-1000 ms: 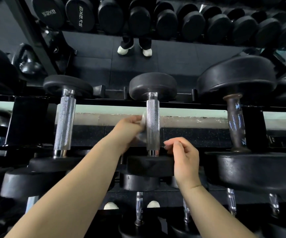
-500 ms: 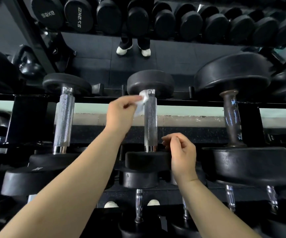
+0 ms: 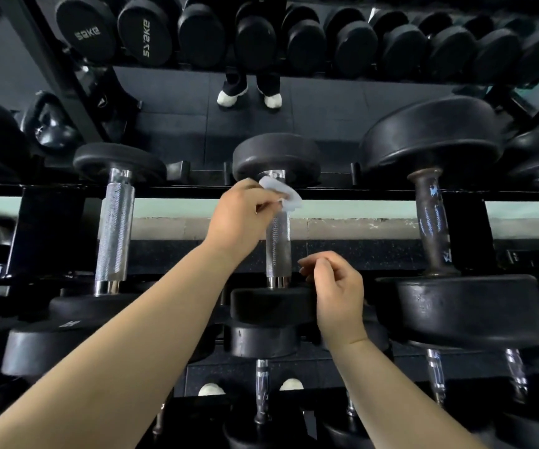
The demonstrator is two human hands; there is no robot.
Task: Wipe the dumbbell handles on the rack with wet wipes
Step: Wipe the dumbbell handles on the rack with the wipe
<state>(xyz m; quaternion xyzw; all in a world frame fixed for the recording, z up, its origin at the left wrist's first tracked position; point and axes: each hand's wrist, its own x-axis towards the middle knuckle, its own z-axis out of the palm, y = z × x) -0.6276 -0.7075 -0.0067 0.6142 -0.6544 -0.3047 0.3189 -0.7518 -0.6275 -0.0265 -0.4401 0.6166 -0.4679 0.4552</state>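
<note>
Your left hand (image 3: 242,218) pinches the wet wipe (image 3: 282,192) against the top of the middle dumbbell's knurled handle (image 3: 277,247), which lies on the rack (image 3: 51,222). Your right hand (image 3: 337,290), fingers loosely curled and holding nothing, rests at that dumbbell's near head (image 3: 268,304).

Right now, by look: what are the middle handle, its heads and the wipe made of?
Handle: bright metal, likely chromed steel; knurled, with shiny collars. Heads: matte black, probably a rubber or urethane coating; dull, no glare. Wipe: thin pale sheet, looks nonwoven, crumpled; wetness not visible.
</note>
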